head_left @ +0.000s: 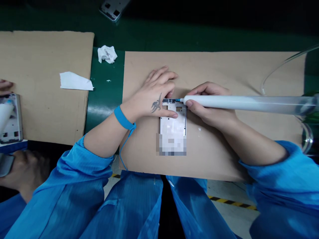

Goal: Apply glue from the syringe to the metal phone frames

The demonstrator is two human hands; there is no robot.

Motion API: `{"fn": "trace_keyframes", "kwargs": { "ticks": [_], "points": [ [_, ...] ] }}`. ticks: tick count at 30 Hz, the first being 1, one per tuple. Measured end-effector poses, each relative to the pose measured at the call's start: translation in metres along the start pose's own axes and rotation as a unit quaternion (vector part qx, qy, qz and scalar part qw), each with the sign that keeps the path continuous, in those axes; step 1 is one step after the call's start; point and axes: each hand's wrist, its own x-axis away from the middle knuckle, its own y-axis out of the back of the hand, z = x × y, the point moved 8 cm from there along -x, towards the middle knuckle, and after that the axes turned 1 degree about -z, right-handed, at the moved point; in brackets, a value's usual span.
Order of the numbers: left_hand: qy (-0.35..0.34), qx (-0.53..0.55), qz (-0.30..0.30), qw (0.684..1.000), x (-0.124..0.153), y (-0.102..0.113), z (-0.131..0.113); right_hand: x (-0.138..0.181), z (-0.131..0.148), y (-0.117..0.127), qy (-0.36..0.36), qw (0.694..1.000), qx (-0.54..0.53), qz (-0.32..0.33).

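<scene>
Phone frame [172, 126] lies flat on cardboard [205, 151], left hand [157, 94] loosely spread, steadying its top end; right hand's [217, 118] fingers grip the syringe [249, 104]. Frame braced, blue tip [177, 100] low probably gives cleaner control.

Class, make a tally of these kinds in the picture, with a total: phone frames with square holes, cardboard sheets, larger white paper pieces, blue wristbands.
Phone frames (middle, left edge, top): 3
Cardboard sheets (left, right): 2
White paper pieces (crumpled, flat): 2
Blue wristband: 1
Total: 8
</scene>
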Motion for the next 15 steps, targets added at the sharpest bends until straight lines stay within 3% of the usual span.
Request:
{"fn": "trace_keyframes", "kwargs": {
  "ticks": [15],
  "points": [
    [0.001, 0.014, 0.002, 1.000, -0.0007, 0.0001, 0.0017, 0.0024, 0.0066, -0.0019, 0.014, 1.000, 0.009, 0.009]
  ]
}}
